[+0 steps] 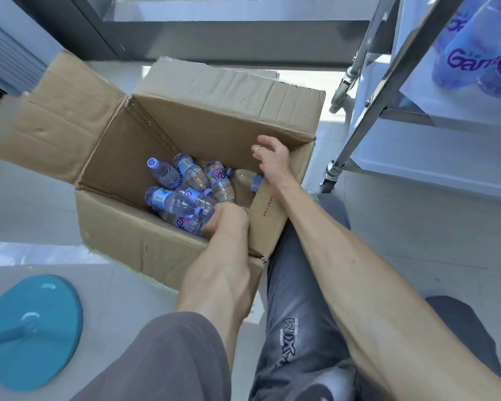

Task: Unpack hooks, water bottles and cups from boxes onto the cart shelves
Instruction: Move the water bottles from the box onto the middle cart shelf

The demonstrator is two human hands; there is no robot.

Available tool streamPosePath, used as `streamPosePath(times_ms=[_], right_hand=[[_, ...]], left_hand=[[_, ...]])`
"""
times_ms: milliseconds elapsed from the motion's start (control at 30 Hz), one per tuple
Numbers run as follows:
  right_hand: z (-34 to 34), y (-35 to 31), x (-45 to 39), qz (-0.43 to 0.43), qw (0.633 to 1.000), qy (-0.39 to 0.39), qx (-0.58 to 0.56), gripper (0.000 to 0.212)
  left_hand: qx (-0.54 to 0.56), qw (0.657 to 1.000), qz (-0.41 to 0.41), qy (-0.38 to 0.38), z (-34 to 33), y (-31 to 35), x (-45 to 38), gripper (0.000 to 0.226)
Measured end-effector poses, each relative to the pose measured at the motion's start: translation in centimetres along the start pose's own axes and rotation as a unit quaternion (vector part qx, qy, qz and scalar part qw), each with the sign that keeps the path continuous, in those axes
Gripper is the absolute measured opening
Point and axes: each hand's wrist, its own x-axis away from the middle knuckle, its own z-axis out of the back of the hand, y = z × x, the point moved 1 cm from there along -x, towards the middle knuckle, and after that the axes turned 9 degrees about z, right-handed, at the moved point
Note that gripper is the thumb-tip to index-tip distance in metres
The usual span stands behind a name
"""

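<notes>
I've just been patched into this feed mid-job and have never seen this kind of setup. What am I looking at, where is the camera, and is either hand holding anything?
There is no machine here: a person works with bare hands, and the single picture comes from a camera worn on their head, looking forward and down. They seem to sit on the floor, legs in grey trousers, beside an open cardboard box that holds several small water bottles lying loose. The left hand reaches into the box and grips one water bottle near the near wall. The right hand hangs over the box's right edge, fingers loose, holding nothing. At the right stands the metal cart on castors; more bottles already lie on its upper shelf. The blue disc at lower left looks like some stand's base.
</notes>
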Motion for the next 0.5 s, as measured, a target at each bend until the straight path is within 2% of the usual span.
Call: streamPosePath(times_ms=[33,100,167,233,300,433,500], right_hand=[[0.7,-0.5,0.2,0.010,1.000,-0.001,0.004,0.035],[2.0,-1.7,0.7,0.033,0.999,-0.009,0.014,0.033],[3.5,-3.2,1.4,0.062,0.998,-0.004,0.021,0.031],[4.8,-4.9,2.0,0.084,0.996,-0.004,0.024,0.032],[6.2,-6.5,2.9,0.105,0.994,-0.020,0.035,0.037],[9.2,-10.2,5.2,0.186,0.972,-0.114,0.093,0.059],[10.9,-12.2,6.7,0.234,0.955,-0.129,0.128,0.070]], left_hand=[[0.119,0.991,0.058,0.018,0.5,-0.2,-0.4,0.032],[0.163,0.982,0.063,0.078,1.8,-0.3,2.1,0.045],[0.214,0.972,-0.017,0.093,2.4,0.3,3.9,0.042],[0.212,0.966,-0.119,0.092,3.4,1.5,5.9,0.038],[0.219,0.943,-0.232,0.093,4.2,3.1,8.3,0.036],[0.268,0.859,-0.436,0.020,6.5,6.3,14.3,0.034],[0.261,0.813,-0.520,-0.023,7.5,7.8,17.6,0.029]])
